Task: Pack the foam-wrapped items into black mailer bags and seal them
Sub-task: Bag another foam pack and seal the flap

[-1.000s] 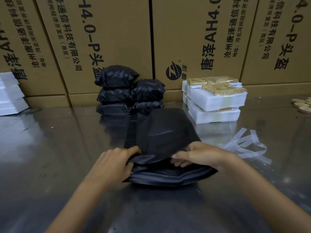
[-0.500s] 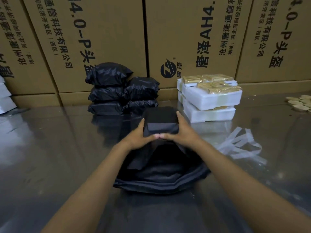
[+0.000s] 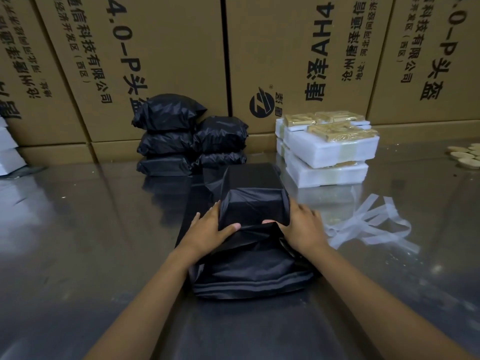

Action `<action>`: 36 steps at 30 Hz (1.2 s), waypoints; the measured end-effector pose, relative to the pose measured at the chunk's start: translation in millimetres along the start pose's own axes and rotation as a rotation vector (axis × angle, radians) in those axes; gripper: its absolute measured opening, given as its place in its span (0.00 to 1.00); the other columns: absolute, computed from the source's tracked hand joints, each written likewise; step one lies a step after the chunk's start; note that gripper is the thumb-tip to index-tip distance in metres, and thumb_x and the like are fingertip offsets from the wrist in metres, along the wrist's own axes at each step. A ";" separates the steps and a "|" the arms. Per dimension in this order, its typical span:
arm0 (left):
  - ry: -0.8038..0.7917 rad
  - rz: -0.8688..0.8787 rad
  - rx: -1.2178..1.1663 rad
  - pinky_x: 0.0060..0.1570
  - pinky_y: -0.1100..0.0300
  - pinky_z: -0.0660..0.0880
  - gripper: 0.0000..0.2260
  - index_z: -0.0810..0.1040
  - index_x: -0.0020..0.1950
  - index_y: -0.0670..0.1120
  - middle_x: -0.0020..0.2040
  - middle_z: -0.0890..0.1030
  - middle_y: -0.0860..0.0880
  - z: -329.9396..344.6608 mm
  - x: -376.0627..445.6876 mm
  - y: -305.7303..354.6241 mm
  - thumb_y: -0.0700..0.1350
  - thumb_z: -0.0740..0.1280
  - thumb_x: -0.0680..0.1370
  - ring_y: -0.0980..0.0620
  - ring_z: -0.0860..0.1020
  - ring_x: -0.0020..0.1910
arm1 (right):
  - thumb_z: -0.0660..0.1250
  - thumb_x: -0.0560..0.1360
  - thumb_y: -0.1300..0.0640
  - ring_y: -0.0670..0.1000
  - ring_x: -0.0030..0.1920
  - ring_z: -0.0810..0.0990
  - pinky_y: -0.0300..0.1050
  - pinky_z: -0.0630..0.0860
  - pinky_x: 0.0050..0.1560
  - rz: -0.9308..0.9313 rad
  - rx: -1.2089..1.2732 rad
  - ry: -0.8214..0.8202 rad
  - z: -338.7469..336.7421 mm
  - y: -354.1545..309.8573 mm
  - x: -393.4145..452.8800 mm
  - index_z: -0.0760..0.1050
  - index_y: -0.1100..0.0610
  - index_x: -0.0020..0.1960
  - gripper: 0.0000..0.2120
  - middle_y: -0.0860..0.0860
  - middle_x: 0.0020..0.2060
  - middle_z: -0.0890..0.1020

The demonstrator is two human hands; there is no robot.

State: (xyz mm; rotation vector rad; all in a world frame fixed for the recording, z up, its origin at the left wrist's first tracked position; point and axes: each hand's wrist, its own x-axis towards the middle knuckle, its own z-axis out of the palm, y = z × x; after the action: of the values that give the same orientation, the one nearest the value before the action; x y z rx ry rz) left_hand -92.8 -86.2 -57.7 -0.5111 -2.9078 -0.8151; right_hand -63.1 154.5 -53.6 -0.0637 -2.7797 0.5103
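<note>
Cartons (image 3: 161, 61) of brown cardboard with dark printed lettering fill the whole upper part of the frame, standing as a wall along the far edge of the counter (image 3: 78, 255). Counter surface is dark and glossy and takes up the lower two-thirds of the frame.

Flat pile of empty black bags (image 3: 249, 276) lies at lower centre, its near edge showing several layers. On its far end sits the filled bag (image 3: 255, 201), a boxy black parcel, with loose film bunched along its near side.

Finished parcels (image 3: 192, 136), five black ones in two stacks, stand upper centre-left against the cartons. Foam-wrapped items (image 3: 327, 149), white blocks with yellowish tape bands and gold-coloured pieces on top, are stacked upper centre-right, just beyond the filled bag.

Left hand (image 3: 210, 232) grips the left side of the filled bag, fingers along the side, thumb curled onto the near face. Right hand (image 3: 304, 229) grips the right side the same way; its thumb tip shows at the near edge.

White strips (image 3: 368, 224) lie tangled on the counter right of the right hand. Pale round pieces (image 3: 467, 157) sit at the right edge; white foam (image 3: 7, 149) at the left edge.
</note>
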 end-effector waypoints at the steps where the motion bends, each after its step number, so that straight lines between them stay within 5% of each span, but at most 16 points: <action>1: -0.019 0.022 -0.024 0.78 0.48 0.49 0.37 0.51 0.81 0.53 0.78 0.64 0.52 -4.3 -6.3 -2.9 0.66 0.60 0.77 0.49 0.63 0.76 | 0.62 0.71 0.27 0.58 0.64 0.75 0.52 0.67 0.64 -0.025 0.003 0.025 -2.2 2.3 -4.9 0.56 0.53 0.79 0.46 0.56 0.64 0.78; 5: 0.036 0.048 -0.129 0.66 0.60 0.67 0.26 0.59 0.77 0.61 0.73 0.70 0.55 -26.2 -40.7 -18.6 0.63 0.56 0.80 0.51 0.70 0.71 | 0.61 0.80 0.41 0.53 0.71 0.71 0.51 0.68 0.65 -0.260 0.041 0.206 -16.5 17.6 -32.4 0.50 0.45 0.81 0.34 0.50 0.74 0.70; 7: 0.053 0.142 -0.082 0.65 0.65 0.66 0.21 0.61 0.75 0.65 0.73 0.69 0.58 -36.5 -60.9 -29.0 0.50 0.57 0.84 0.55 0.68 0.72 | 0.60 0.82 0.56 0.51 0.75 0.66 0.49 0.66 0.67 -0.386 -0.043 0.165 -28.7 30.4 -44.4 0.51 0.40 0.80 0.31 0.47 0.79 0.60; 9: -0.028 0.221 -0.048 0.72 0.65 0.59 0.31 0.61 0.73 0.70 0.75 0.63 0.64 -44.5 -79.6 -38.6 0.36 0.59 0.82 0.62 0.60 0.76 | 0.60 0.75 0.68 0.50 0.79 0.56 0.48 0.61 0.71 -0.504 -0.158 0.009 -39.4 41.8 -55.3 0.51 0.37 0.79 0.42 0.46 0.81 0.51; 12: -0.173 0.233 -0.106 0.74 0.61 0.54 0.35 0.60 0.71 0.75 0.76 0.53 0.72 -53.8 -97.3 -38.1 0.39 0.67 0.79 0.70 0.48 0.76 | 0.59 0.71 0.65 0.45 0.80 0.43 0.47 0.54 0.75 -0.577 -0.101 -0.124 -49.7 46.5 -70.3 0.59 0.34 0.76 0.40 0.41 0.81 0.44; 15: -0.206 0.324 -0.080 0.74 0.63 0.50 0.30 0.64 0.71 0.73 0.78 0.49 0.69 -51.5 -104.6 -23.7 0.49 0.72 0.77 0.68 0.43 0.76 | 0.62 0.71 0.48 0.40 0.80 0.44 0.48 0.52 0.76 -0.548 0.077 -0.132 -53.6 42.3 -81.9 0.72 0.36 0.67 0.25 0.37 0.80 0.51; 17: -0.137 0.330 -0.140 0.73 0.68 0.52 0.22 0.74 0.67 0.67 0.78 0.56 0.67 -47.3 -105.9 -13.2 0.49 0.71 0.76 0.68 0.48 0.76 | 0.66 0.72 0.38 0.39 0.79 0.50 0.47 0.54 0.74 -0.557 0.136 -0.099 -53.0 36.1 -88.3 0.77 0.38 0.61 0.18 0.35 0.77 0.59; 19: -0.024 0.269 -0.368 0.70 0.69 0.61 0.15 0.83 0.58 0.61 0.72 0.70 0.64 -44.3 -105.9 -0.4 0.44 0.70 0.76 0.66 0.62 0.74 | 0.71 0.74 0.41 0.36 0.73 0.65 0.43 0.63 0.71 -0.521 0.273 -0.017 -52.3 27.3 -94.1 0.82 0.42 0.53 0.11 0.34 0.67 0.75; 21: 0.122 0.192 -0.569 0.62 0.68 0.71 0.10 0.86 0.50 0.57 0.59 0.82 0.60 -44.8 -104.1 12.7 0.44 0.69 0.75 0.63 0.77 0.62 | 0.74 0.74 0.52 0.37 0.56 0.80 0.40 0.75 0.57 -0.437 0.469 0.103 -56.7 18.6 -96.2 0.84 0.48 0.46 0.02 0.37 0.48 0.85; 23: 0.221 0.168 -0.686 0.51 0.71 0.73 0.06 0.84 0.46 0.56 0.47 0.85 0.57 -50.0 -101.8 23.3 0.46 0.70 0.73 0.62 0.81 0.50 | 0.73 0.75 0.62 0.42 0.44 0.83 0.39 0.78 0.47 -0.340 0.639 0.168 -66.6 13.1 -93.8 0.83 0.52 0.44 0.05 0.42 0.39 0.85; 25: 0.236 0.224 -0.695 0.47 0.71 0.72 0.02 0.81 0.43 0.53 0.43 0.82 0.55 -56.3 -100.4 30.6 0.46 0.71 0.73 0.61 0.79 0.45 | 0.70 0.76 0.66 0.44 0.43 0.83 0.37 0.78 0.46 -0.304 0.713 0.194 -79.1 10.3 -89.1 0.83 0.54 0.44 0.08 0.44 0.39 0.85; 30: 0.235 0.258 -0.875 0.46 0.68 0.76 0.10 0.73 0.39 0.43 0.44 0.83 0.50 -71.9 -104.0 42.6 0.42 0.75 0.68 0.55 0.81 0.46 | 0.68 0.79 0.62 0.44 0.40 0.81 0.33 0.74 0.42 -0.305 0.806 0.196 -98.9 5.5 -88.4 0.81 0.51 0.44 0.08 0.44 0.37 0.83; 36: 0.261 0.287 -0.943 0.45 0.69 0.76 0.08 0.75 0.41 0.45 0.45 0.84 0.49 -104.4 -116.5 47.9 0.44 0.73 0.68 0.56 0.82 0.47 | 0.70 0.75 0.54 0.42 0.39 0.81 0.32 0.75 0.41 -0.368 0.864 0.141 -126.4 4.0 -93.7 0.83 0.51 0.43 0.04 0.48 0.37 0.85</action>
State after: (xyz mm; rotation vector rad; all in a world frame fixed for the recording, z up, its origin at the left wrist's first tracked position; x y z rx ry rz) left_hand 31.5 -136.2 36.1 -0.7636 -1.9941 -1.9804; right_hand 65.3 191.8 29.4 0.5608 -2.1354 1.4548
